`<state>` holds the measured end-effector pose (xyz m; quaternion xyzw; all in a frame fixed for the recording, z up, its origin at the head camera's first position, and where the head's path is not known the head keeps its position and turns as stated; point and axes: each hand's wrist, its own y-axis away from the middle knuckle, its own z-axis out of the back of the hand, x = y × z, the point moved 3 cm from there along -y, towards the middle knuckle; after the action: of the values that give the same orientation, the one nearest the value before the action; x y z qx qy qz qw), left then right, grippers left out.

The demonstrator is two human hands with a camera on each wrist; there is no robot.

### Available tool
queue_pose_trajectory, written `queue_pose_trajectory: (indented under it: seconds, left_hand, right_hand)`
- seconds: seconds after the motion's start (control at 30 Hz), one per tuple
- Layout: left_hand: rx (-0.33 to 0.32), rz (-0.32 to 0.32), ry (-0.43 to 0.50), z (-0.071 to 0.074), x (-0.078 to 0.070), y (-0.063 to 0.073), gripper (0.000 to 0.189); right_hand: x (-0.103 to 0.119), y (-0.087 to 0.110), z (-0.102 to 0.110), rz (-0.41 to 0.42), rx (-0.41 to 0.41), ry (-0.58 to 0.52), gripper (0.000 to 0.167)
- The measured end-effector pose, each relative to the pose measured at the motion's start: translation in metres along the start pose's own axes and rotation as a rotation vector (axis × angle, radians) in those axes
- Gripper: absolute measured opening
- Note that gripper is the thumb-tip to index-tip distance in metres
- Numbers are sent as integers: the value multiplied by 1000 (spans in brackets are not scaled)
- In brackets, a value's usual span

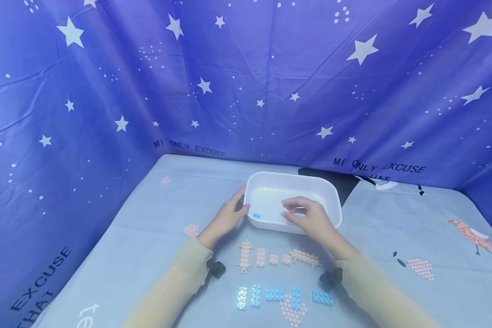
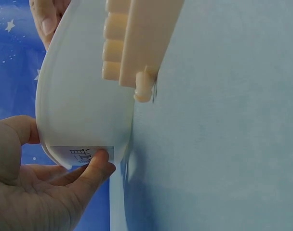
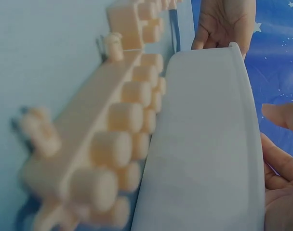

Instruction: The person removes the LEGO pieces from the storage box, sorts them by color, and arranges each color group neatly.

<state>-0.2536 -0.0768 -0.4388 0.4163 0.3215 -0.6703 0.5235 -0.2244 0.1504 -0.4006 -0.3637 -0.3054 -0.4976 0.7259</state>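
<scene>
A white plastic bin stands toward the back of the table, a small blue toy brick in its near left corner. My left hand holds the bin's left end. In the left wrist view, fingers press by a printed label on its outer wall. My right hand hovers over the bin's right half, thumb and forefinger curved with a gap between them and nothing visible there. Nearer me, peach building blocks lie in a row: a long piece with side pegs, a brick and others.
Several blue bricks form a second row close to the front. One peach pegged piece lies below my right wrist. The pale blue patterned cloth covers the table. A starry blue curtain hangs behind and at both sides.
</scene>
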Motion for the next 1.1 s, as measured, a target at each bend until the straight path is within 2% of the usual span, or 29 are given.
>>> queue_pose_trajectory:
  seconds: [0.57, 0.83, 1.1]
  left_hand:
    - [-4, -14, -21, -1, 1, -2, 62]
    - [-11, -15, -32, 0, 2, -2, 63]
    - [-7, -33, -22, 1, 4, -2, 63]
  right_hand:
    - [1, -30, -26, -106, 99, 36, 36]
    - [0, -40, -36, -147, 197, 48, 39]
    - [4, -46, -44, -151, 299, 116, 35]
